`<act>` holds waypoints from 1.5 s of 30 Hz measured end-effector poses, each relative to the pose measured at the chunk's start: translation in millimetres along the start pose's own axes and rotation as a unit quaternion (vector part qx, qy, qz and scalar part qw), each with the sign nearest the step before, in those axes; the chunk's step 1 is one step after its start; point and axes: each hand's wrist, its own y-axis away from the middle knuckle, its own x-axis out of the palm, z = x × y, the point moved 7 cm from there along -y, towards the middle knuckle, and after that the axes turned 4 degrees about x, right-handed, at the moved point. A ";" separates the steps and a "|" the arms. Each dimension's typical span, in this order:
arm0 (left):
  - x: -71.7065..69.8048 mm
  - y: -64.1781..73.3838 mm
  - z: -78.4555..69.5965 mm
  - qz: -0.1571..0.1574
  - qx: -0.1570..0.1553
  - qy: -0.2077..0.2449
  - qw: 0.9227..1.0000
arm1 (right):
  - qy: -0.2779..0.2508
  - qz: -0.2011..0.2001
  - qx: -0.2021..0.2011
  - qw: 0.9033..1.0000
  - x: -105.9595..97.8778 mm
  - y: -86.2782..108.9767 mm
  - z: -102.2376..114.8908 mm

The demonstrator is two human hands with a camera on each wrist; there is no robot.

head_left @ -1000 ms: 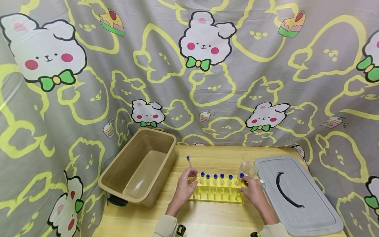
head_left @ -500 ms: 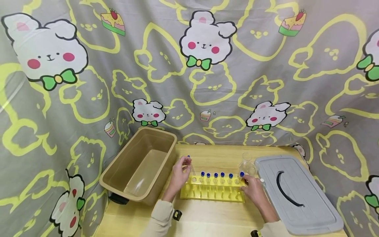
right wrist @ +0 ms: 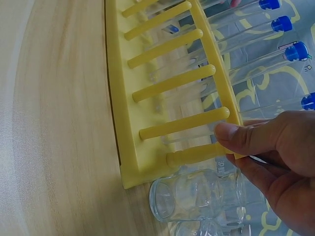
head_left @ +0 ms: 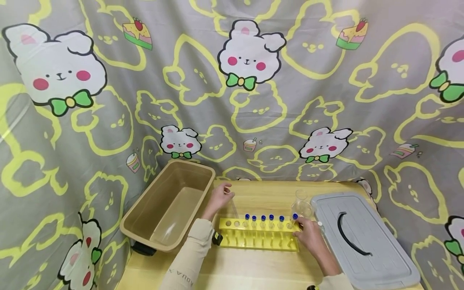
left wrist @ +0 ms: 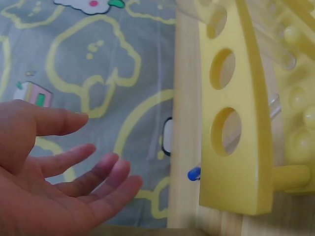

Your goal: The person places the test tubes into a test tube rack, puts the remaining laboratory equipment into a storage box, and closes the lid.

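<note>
A yellow test tube rack (head_left: pixel 259 243) stands on the table with several blue-capped test tubes (head_left: pixel 263 218) upright in it; two holes at its left end hold none. Another test tube (head_left: pixel 234 208) lies behind the rack; its blue cap (left wrist: pixel 194 173) shows in the left wrist view. My left hand (head_left: pixel 220 196) hovers beyond the rack's left end, near that tube, fingers spread and holding nothing. At the opposite end, my right hand (head_left: pixel 309 233) pinches the rack's upper board between thumb and fingers, as the right wrist view shows (right wrist: pixel 275 157).
Clear glass vessels (head_left: pixel 301 203) stand behind the rack's right end. A deep brown bin (head_left: pixel 127 225) is at the left, and a grey lid (head_left: pixel 366 237) with a black handle lies at the right. A patterned curtain (head_left: pixel 261 161) closes off the back.
My left hand has moved from the rack's left end back and to the left, uncovering the two holes there. My right hand has stayed at the rack's right end.
</note>
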 end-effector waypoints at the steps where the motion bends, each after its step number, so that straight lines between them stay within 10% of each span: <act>1: 2.2 -3.2 2.5 0.008 -0.013 0.003 1.000 | 0.000 0.002 0.001 1.000 0.6 0.1 -0.6; 14: 20.5 -33.6 32.6 0.049 -0.119 0.061 0.990 | 0.002 -0.004 0.001 1.000 -0.4 -1.6 -1.3; 30: 31.8 -42.3 62.8 0.011 -0.158 -0.023 0.987 | 0.003 -0.009 -0.009 1.000 -2.3 -0.9 -0.8; 39: 42.4 -56.5 80.2 0.079 -0.193 -0.154 0.966 | -0.002 -0.012 -0.009 1.000 -0.6 -3.0 -1.7; 42: 52.1 -67.7 98.5 0.107 -0.214 -0.158 0.958 | -0.002 -0.013 -0.008 1.000 -0.1 -2.0 -1.3; 45: 80.1 -98.8 159.2 0.131 -0.214 -0.157 0.955 | -0.003 -0.016 -0.009 1.000 0.1 -1.2 -1.0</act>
